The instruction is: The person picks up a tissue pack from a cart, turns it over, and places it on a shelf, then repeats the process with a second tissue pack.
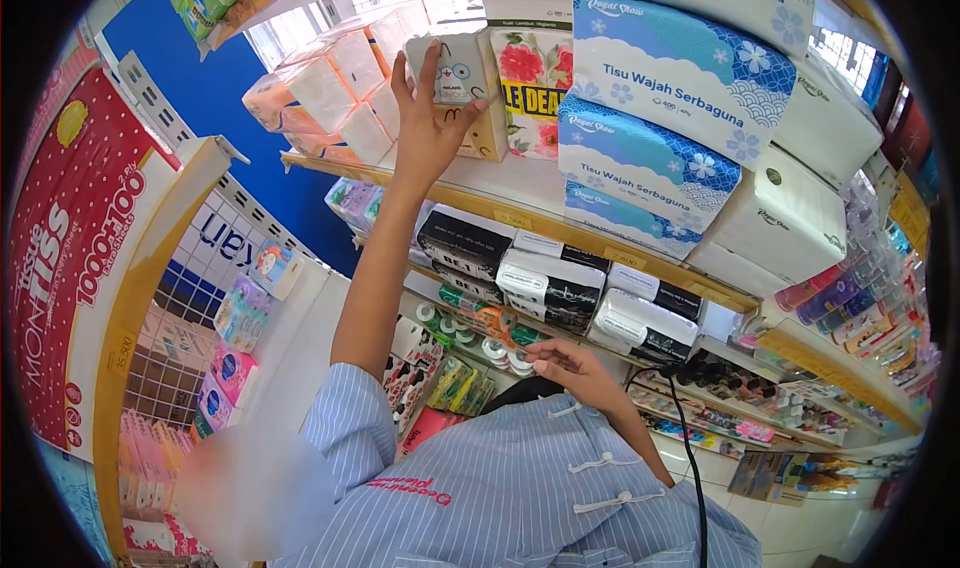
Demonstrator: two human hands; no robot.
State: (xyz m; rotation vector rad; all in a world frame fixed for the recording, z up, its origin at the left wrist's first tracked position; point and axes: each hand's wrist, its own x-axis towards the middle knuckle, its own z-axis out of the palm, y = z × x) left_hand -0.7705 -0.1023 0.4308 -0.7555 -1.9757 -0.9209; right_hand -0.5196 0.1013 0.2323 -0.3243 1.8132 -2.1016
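Observation:
My left hand [432, 118] reaches up to the upper shelf, its fingers spread over the front of a pale tissue box [455, 66] with a cartoon face in glasses. The thumb lies low on the right, near a similar beige box [487, 133] beneath. Whether the fingers bear any of the box's weight does not show. In front of my chest, my right hand [575, 368] hangs with loosely stretched fingers and nothing visible in it. Beyond its fingertips, an orange item [492, 320] is on a lower shelf.
Peach-and-white tissue packs [345, 88] stand left of the boxes; a floral pack [535, 88] is right. Blue tissue packs [660, 78] are stacked further right. Black-and-white packs [550, 283] fill the shelf below. A red tissue display [75, 268] borders the left, and a black cable [690, 448] hangs at right.

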